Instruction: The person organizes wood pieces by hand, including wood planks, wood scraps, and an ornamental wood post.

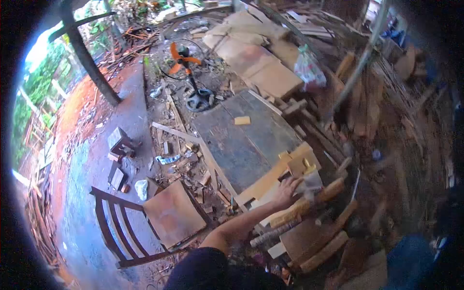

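From the bottom of the head view, below a dark sleeve, my left arm reaches to the right. My left hand (287, 190) is at the near right end of the dark worktable (241, 137), its fingers stretched out and apart at a small brown wooden block (297, 167). A yellow object (309, 167) is just beyond the block. Pale boards (261, 186) run along the table's near edge beside my hand. The right hand is not in view.
An orange-bladed fan (185, 63) stands beyond the table. A slatted chair (175, 214) is at lower left. Cardboard (256, 65) and a plastic bag (309, 70) are at the back. Logs (325, 251) lie near my body; wood scraps cover the ground.
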